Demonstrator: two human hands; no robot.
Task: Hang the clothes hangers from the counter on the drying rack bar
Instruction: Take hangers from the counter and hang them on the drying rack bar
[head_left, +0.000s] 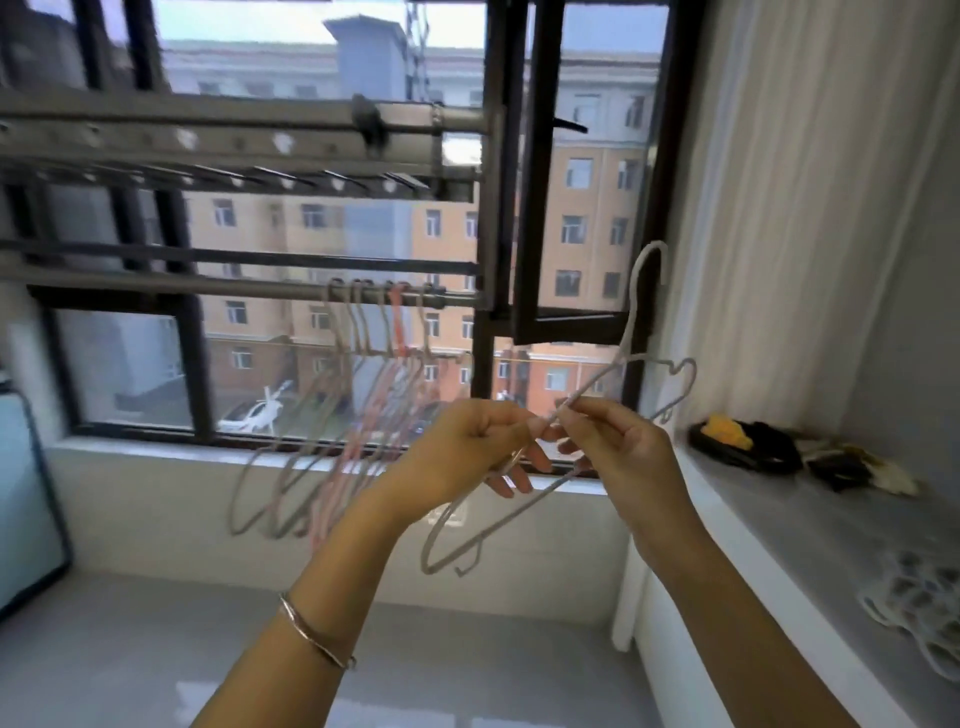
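The person holds one pale grey thin wire clothes hanger (592, 383) in mid-air in front of the window, tilted, with its hook up at one o'clock and its lower end down at seven o'clock. The left hand (467, 447) pinches the wire between thumb and forefinger, and its other fingers (535, 460) hang loosely spread beneath. The right hand (618, 441) pinches the sloping shoulder wire just beside it, fingers curled round the wire.

The grey metal drying rack bar (234, 290) runs across the window at ten o'clock from the hands. A cluster of pale and pink wire hangers (363, 364) already hangs near its right end. The pale grey counter (810, 519) lies along the wall at three to four o'clock and carries a white heap (914, 613), too blurred to identify.

The step in hand appears to be the carry from counter to bar. The next move probably calls for swinging the hook up and left, turning it upright and dropping it over the bar beside the hung cluster.
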